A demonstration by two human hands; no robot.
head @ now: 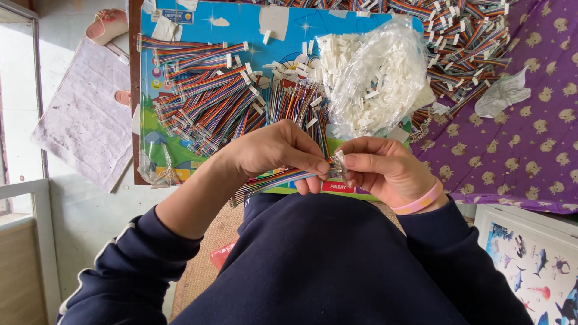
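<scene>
Here the left hand (274, 150) is clenched round a rainbow ribbon cable (271, 180), thumb and forefinger pinching it just behind its free end, the rest trailing back under the palm. The right hand (385, 168) meets it fingertip to fingertip, gripping a small white connector housing (339, 156) at that end. Seemingly the step in hand is seating the cable's end into the housing; the next move likely calls for square alignment and a steady push. Beyond the fingers lie a clear bag of white housings (376, 72) and finished cables (205, 96).
</scene>
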